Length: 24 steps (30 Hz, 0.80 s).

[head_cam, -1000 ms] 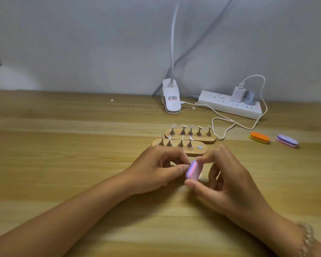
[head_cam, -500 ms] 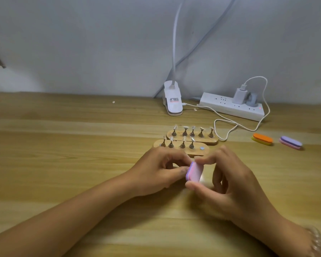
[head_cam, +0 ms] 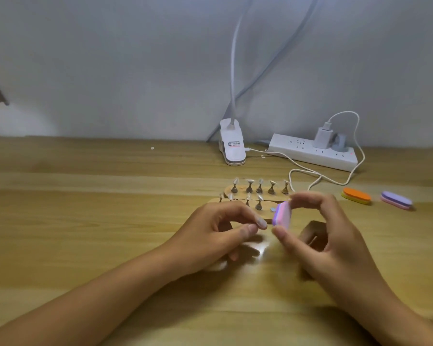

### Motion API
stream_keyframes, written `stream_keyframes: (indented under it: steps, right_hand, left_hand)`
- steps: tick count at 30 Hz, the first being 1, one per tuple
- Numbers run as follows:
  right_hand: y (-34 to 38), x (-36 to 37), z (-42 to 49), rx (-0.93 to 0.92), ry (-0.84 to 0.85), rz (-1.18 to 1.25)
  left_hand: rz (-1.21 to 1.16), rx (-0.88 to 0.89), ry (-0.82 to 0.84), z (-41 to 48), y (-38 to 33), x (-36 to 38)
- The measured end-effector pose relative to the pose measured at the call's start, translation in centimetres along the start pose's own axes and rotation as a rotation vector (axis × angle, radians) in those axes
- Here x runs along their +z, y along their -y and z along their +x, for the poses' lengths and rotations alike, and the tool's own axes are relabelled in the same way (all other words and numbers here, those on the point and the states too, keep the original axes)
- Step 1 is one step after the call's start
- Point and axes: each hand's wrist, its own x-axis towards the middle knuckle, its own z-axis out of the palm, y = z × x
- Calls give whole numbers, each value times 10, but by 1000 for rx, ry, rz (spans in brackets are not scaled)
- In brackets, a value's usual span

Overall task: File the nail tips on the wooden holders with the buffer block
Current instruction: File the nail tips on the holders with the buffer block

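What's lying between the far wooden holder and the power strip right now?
A loop of white charging cable lies between the far wooden holder and the power strip; nothing else shows there. The head view shows it.

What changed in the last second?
The right hand pulled the buffer block to the right, off the fingertips of the left hand; a gap now separates them. It still pinches the block. The wooden holders, orange block and purple block stayed put.
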Motion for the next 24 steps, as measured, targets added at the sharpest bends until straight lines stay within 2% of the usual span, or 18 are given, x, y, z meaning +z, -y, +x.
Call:
stream_keyframes:
  steps: [3, 6, 10, 14, 17, 21, 24]
  right_hand:
    - [6, 6, -6, -172, 119, -148]
    - [5, 0, -2, -78, 64, -147]
    - [7, 4, -5, -196, 104, -237]
    - [6, 0, -1, -86, 60, -165]
    - [9, 5, -4, -207, 118, -209]
    - [4, 1, 0, -47, 80, -90]
    - [9, 5, -3, -174, 124, -180]
  left_hand:
    - [40, -9, 2, 1, 1, 0]
    - [74, 16, 10, 1, 1, 0]
    - [92, 41, 37, 1, 0, 2]
    - [80, 43, 20, 1, 0, 2]
    - [76, 59, 40, 1, -1, 3]
    - [84, 64, 33, 2, -1, 2]
    - [84, 71, 36, 2, -2, 3]
